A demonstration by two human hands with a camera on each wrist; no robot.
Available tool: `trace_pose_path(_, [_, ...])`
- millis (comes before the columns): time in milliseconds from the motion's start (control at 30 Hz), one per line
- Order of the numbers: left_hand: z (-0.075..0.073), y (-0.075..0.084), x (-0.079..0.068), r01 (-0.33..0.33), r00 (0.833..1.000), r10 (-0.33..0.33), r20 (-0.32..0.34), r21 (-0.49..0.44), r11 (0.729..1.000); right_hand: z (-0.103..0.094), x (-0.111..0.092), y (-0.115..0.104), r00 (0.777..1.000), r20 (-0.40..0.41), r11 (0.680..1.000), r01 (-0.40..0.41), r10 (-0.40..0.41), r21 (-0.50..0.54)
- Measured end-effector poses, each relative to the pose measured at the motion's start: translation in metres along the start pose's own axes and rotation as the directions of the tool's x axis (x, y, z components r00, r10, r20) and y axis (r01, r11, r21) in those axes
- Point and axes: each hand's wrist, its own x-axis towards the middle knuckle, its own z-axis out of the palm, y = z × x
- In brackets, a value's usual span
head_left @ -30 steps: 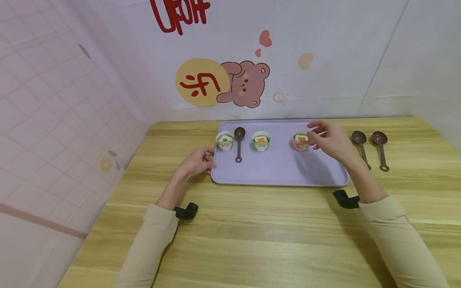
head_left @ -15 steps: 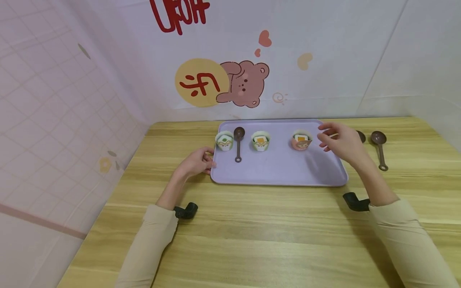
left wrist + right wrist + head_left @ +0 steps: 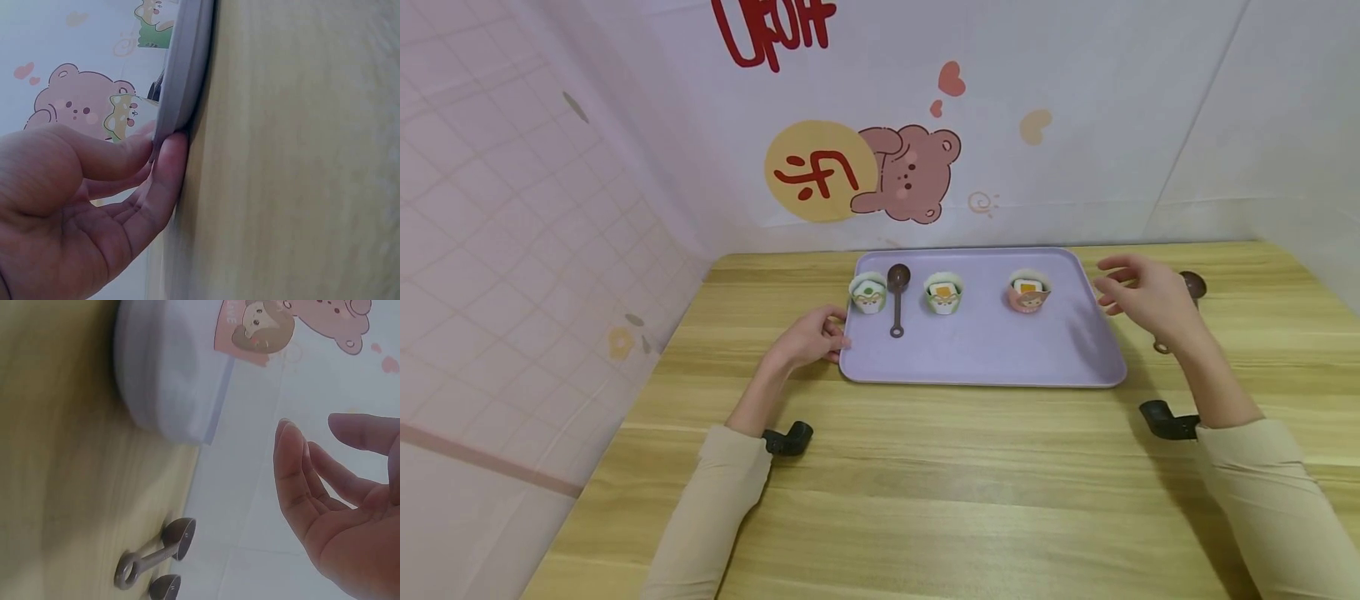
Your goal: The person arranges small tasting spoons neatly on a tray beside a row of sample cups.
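Observation:
My left hand (image 3: 805, 337) pinches the left rim of the lilac tray (image 3: 970, 362), thumb above and fingers under it in the left wrist view. On the tray stand two green-and-white paper cups, one at the left (image 3: 868, 305) and one in the middle (image 3: 943, 305). A pink paper cup (image 3: 1028, 303) stands farther right. White pieces sit inside the cups. Between the green-and-white cups lies a brown measuring spoon (image 3: 897, 304). Raised just beyond the tray's right edge, my right hand (image 3: 1146, 296) holds nothing, its thumb and fingertips apart in the right wrist view.
Two more brown spoons lie on the wooden table right of the tray, one spoon (image 3: 181, 537) beside another (image 3: 165, 587); my right hand and forearm partly cover them in the head view. A white wall sheet with a printed bear (image 3: 917, 175) rises behind the tray.
My right hand has moved right, from over the pink cup to past the tray's right edge, now covering part of the spoons there. My left hand and the cups have stayed put.

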Motion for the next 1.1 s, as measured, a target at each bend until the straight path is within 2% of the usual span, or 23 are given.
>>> trace_pose_path(267, [0.000,0.000,0.000,0.002,1.000,-0.002,0.001,0.004,1.000,-0.008,0.000,0.014,0.999,-0.016,0.999,-0.032,0.032,0.027])
trace_pose_path(567, [-0.001,0.000,-0.001,-0.004,1.000,0.004,0.003,-0.001,1.000,-0.019,-0.001,0.030,0.993,-0.025,0.992,-0.118,0.119,0.034])
trace_pose_path(833, [-0.001,0.000,-0.001,-0.001,1.000,0.001,0.007,-0.006,1.000,-0.030,-0.003,0.042,0.987,-0.015,0.986,-0.159,0.160,0.039])
trace_pose_path(1100, [-0.002,0.000,0.000,-0.008,1.000,0.008,0.008,-0.004,1.000,-0.035,-0.006,0.053,0.979,0.003,0.979,-0.202,0.202,-0.001])
